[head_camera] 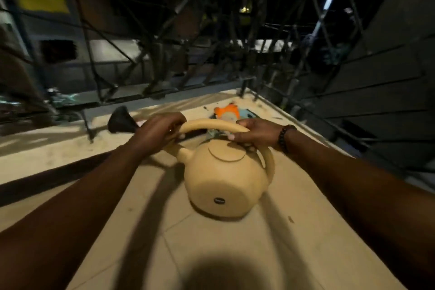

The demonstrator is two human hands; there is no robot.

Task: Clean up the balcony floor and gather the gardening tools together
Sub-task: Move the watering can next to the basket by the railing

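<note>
Hands (158, 130) (255, 133) gripping watering can (226, 179) handle, railing (164, 92) near, open tiles (211, 254) behind

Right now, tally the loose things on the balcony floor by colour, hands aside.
Tan: 1, the watering can, its handle gripped by the left hand and the right hand
Black: 1, a cone-shaped thing by the railing
Orange: 1, a blurred thing near the far corner
Blue: 1, a flat thing beside the orange one, too blurred to name
Total: 4
</note>
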